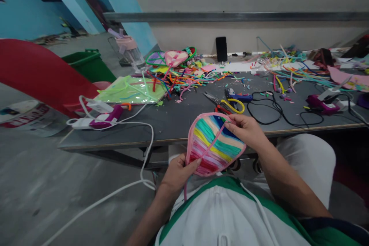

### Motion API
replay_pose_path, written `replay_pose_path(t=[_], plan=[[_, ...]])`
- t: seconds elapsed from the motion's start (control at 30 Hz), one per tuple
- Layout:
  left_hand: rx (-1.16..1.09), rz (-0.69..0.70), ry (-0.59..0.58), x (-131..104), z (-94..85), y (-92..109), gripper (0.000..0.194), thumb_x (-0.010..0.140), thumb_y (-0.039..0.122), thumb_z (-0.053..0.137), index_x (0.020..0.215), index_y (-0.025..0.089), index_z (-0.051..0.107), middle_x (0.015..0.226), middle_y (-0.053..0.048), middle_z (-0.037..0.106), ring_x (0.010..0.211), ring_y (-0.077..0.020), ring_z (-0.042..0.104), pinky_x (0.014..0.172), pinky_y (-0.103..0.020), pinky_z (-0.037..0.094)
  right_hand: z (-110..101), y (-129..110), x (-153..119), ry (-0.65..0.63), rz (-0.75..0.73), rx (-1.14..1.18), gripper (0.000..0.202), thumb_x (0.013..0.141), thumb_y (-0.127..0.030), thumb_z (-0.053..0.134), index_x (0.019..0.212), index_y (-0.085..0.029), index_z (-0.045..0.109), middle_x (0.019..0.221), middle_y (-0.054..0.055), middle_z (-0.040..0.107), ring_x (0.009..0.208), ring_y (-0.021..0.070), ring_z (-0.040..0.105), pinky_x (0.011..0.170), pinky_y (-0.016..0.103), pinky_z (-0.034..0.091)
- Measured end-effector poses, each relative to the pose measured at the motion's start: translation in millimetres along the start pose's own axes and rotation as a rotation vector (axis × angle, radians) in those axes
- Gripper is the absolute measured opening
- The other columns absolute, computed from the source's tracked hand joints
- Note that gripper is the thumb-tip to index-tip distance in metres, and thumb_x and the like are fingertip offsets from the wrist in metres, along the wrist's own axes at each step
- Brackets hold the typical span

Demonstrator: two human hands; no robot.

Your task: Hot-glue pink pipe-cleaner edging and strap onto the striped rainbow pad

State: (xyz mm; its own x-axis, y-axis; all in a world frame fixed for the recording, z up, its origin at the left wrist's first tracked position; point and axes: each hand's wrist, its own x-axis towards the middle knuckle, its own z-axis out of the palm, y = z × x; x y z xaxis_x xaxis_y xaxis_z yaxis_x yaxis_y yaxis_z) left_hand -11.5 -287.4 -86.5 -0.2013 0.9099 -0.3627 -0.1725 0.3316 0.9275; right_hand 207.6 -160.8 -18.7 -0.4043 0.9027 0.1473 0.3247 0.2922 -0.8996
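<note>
A rounded, leaf-shaped pipe-cleaner craft [198, 138] is held above my lap, just in front of the table edge. Slanting stripes of red, pink, yellow, teal, cream and blue fill it, inside a pink fuzzy border. One pink pipe cleaner [212, 143] runs across the stripes from the lower left to the upper right. My left hand [181, 170] grips the lower left rim, its thumb on the front. At the upper right, my right hand [247, 130] pinches the craft near the pink strip's end. A pink tail hangs below my left hand.
Scissors with yellow handles [235, 104], red-handled pliers [220, 107] and a blue-handled tool [240, 97] lie beyond the craft. Pipe cleaners [187, 78] are heaped behind. Purple power strips [108, 117] and cables sit at both sides. A phone [221, 49] leans at the back.
</note>
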Motion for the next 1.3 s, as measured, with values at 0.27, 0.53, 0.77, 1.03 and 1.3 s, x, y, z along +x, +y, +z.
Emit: replay_pose_path(t=[0.27,0.53,0.77,1.03,1.3], plan=[[0.046,0.002,0.030,-0.4,-2.0,-2.3,0.037,0.059,0.044,0.083,0.070,0.014,0.064,0.065,-0.003,0.069,0.063,-0.0190,0.064,0.062,-0.030,0.051,5.0,2.8,-0.1,0.056,-0.032,-0.054,0.027,0.081,-0.036,0.059,0.098,-0.020,0.073,0.071,0.000,0.066,0.067,0.0164,0.058,0.058,0.024,0.045],[0.043,-0.001,0.041,4.8,-3.1,-9.4,0.040,0.056,0.046,0.083,0.073,0.014,0.065,0.066,-0.004,0.070,0.064,-0.0205,0.066,0.063,-0.031,0.052,5.7,10.6,1.2,0.018,-0.038,-0.073,0.027,0.087,-0.037,0.053,0.099,-0.019,0.070,0.073,0.000,0.065,0.068,0.0153,0.057,0.058,0.023,0.044],[-0.011,-0.008,0.055,2.3,1.8,-7.7,0.040,0.054,0.045,0.085,0.071,0.014,0.065,0.066,-0.004,0.071,0.061,-0.0200,0.066,0.062,-0.032,0.053,4.3,5.0,0.0,-0.007,-0.037,-0.075,0.029,0.086,-0.040,0.055,0.100,-0.019,0.070,0.072,0.000,0.064,0.066,0.0151,0.055,0.057,0.024,0.042],[-0.037,-0.035,0.013,2.8,1.4,-9.3,0.037,0.058,0.043,0.084,0.070,0.013,0.065,0.064,-0.003,0.071,0.059,-0.0182,0.065,0.061,-0.030,0.053,4.3,2.7,0.9,-0.007,0.019,-0.042,0.026,0.077,-0.034,0.066,0.099,-0.020,0.070,0.079,0.000,0.068,0.071,0.0160,0.058,0.061,0.024,0.045],[-0.173,-0.062,-0.012,-2.0,12.1,-5.9,0.034,0.057,0.040,0.085,0.073,0.015,0.069,0.068,-0.003,0.074,0.061,-0.0191,0.068,0.066,-0.031,0.054,4.7,5.1,1.3,-0.023,0.056,0.014,0.029,0.075,-0.036,0.067,0.100,-0.020,0.071,0.077,-0.001,0.068,0.070,0.0162,0.059,0.061,0.024,0.045]])
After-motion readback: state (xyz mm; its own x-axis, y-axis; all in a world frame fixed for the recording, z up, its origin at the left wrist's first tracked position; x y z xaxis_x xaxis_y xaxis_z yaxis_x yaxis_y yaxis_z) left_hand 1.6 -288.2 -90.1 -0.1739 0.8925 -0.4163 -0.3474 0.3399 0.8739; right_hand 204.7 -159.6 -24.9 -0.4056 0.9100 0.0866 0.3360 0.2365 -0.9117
